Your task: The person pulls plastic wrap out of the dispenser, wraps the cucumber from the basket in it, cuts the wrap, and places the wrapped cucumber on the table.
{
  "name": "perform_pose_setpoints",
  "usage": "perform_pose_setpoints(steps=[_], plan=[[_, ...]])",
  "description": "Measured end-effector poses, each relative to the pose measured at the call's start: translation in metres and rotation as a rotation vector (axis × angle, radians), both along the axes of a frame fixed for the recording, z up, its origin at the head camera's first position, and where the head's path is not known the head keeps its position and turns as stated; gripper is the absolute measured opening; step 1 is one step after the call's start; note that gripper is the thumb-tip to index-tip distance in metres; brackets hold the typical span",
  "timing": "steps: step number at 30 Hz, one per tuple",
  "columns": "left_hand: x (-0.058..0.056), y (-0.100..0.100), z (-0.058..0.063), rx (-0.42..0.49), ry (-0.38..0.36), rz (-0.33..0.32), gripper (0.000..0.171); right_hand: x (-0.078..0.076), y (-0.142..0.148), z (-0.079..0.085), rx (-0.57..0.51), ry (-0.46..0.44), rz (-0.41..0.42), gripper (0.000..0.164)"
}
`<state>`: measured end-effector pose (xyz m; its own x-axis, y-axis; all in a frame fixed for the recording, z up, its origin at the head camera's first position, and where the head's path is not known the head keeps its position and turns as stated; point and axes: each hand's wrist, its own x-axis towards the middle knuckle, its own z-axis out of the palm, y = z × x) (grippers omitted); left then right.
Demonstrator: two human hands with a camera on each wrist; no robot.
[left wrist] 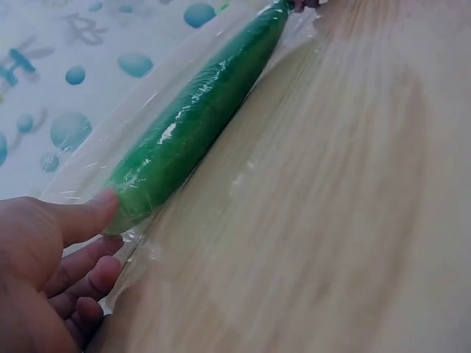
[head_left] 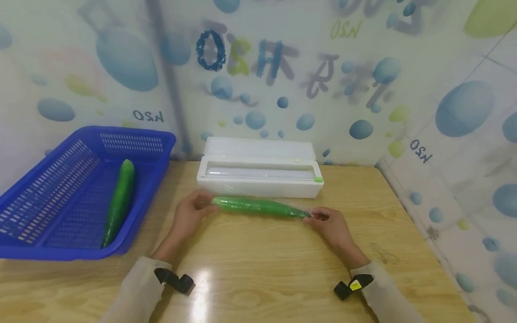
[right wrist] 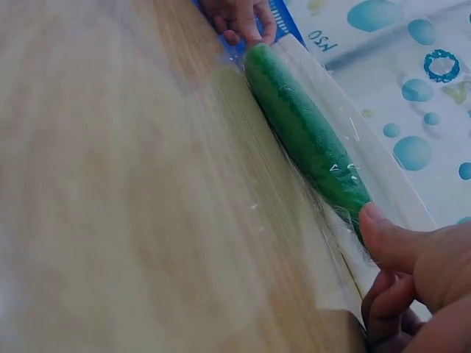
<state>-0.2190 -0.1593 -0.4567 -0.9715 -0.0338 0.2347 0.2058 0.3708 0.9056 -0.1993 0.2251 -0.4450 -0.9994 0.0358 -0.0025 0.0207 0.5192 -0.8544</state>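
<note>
A long green cucumber (head_left: pixel 258 207) lies crosswise between both hands, with clear plastic film (right wrist: pixel 353 121) around it and spread beyond its sides. My left hand (head_left: pixel 192 214) pinches its paler, blunt end, thumb on top and fingers beneath the film in the left wrist view. At the darker, tapered end, my right hand (head_left: pixel 332 225) pinches film and tip between thumb and fingers. Just behind the cucumber stands a white film dispenser box (head_left: pixel 258 186), its lid (head_left: pixel 260 148) raised and a roll (head_left: pixel 262 173) inside.
On the left sits a blue plastic basket (head_left: pixel 155 193) holding another cucumber (head_left: pixel 120 202). A bright green piece (head_left: pixel 318 179) is at the dispenser's right front corner. The wooden table (head_left: pixel 258 269) meets a patterned wall (head_left: pixel 258 103) at the back and right.
</note>
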Motion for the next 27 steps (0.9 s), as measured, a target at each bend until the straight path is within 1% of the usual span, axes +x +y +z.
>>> perform_pose_setpoints(steps=[2, 7, 10, 15, 20, 23, 27], plan=[[0.003, -0.002, 0.001, -0.007, -0.014, -0.005, 0.027, 0.004, -0.001, -0.001, 0.001, 0.007, -0.01, 0.039], [0.018, -0.008, 0.002, -0.054, -0.11, -0.007, 0.028, 0.014, -0.003, -0.003, -0.032, 0.025, -0.003, 0.031], [0.026, -0.011, 0.003, -0.076, -0.161, -0.008, 0.03, 0.018, -0.003, -0.002, -0.044, 0.031, -0.003, 0.03], [0.035, -0.014, 0.007, -0.116, -0.201, -0.009, 0.033, 0.021, -0.001, -0.002, -0.011, 0.026, -0.005, 0.031], [0.036, -0.016, 0.01, -0.103, -0.206, -0.023, 0.036, 0.021, -0.001, -0.003, 0.029, 0.044, 0.006, 0.029], [0.034, -0.017, 0.01, -0.084, -0.199, -0.042, 0.035, 0.022, -0.001, -0.003, 0.042, 0.055, 0.024, 0.025], [0.033, -0.02, 0.009, -0.059, -0.186, -0.076, 0.03, 0.022, -0.001, -0.001, 0.064, 0.072, 0.069, 0.02]])
